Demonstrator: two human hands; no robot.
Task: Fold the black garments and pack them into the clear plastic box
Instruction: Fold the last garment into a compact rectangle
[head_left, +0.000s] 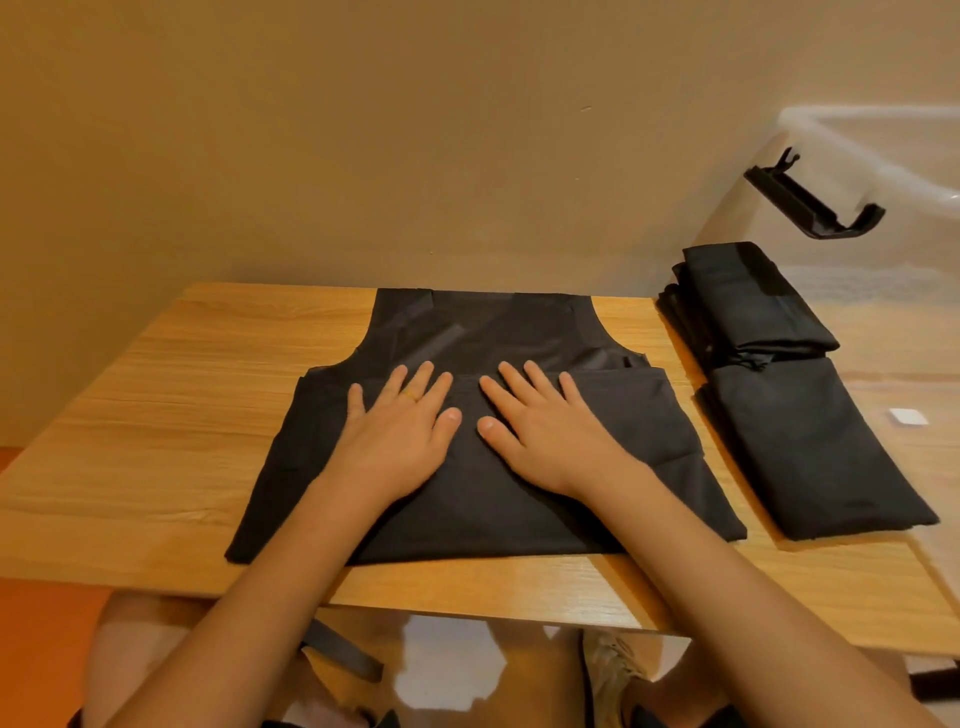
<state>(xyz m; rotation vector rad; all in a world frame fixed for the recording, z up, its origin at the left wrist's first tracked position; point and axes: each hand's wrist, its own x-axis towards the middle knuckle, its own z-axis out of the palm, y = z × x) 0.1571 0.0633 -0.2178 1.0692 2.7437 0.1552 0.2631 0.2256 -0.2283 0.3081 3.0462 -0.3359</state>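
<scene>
Head view:

- A wooden table (156, 415) fills the middle of the frame, set against a plain beige wall (363, 130).
- A black garment (483, 332) lies spread flat at the centre of the table, its narrower top end pointing toward the wall. Its lower part is doubled up over itself, and the folded edge runs across the cloth just past the fingertips.
- The left hand (400, 426) lies flat on that doubled part, left of centre, with its fingers straight and slightly spread. It grips nothing and only presses the cloth. There is a ring (410, 395) on one finger.
- The right hand (540, 431) lies flat just beside it in the same way, palm down and fingers straight, holding nothing. The two thumbs nearly meet.
- The clear plastic box (857, 111) stands at the right edge of the frame, just beside the spread garment. A black latch (815, 202) hangs on its near wall.
- Through the clear wall I can see folded black garments inside. One stack (748, 301) sits toward the upper right, and a flatter folded piece (810, 447) lies below it in the frame, touching it.
- A small white label (908, 417) shows to the right of the folded piece.
- Below the table edge, at the bottom of the frame, a dark strap (340, 652) hangs down near the person's legs.
- An orange floor (41, 649) shows at the lower left.
</scene>
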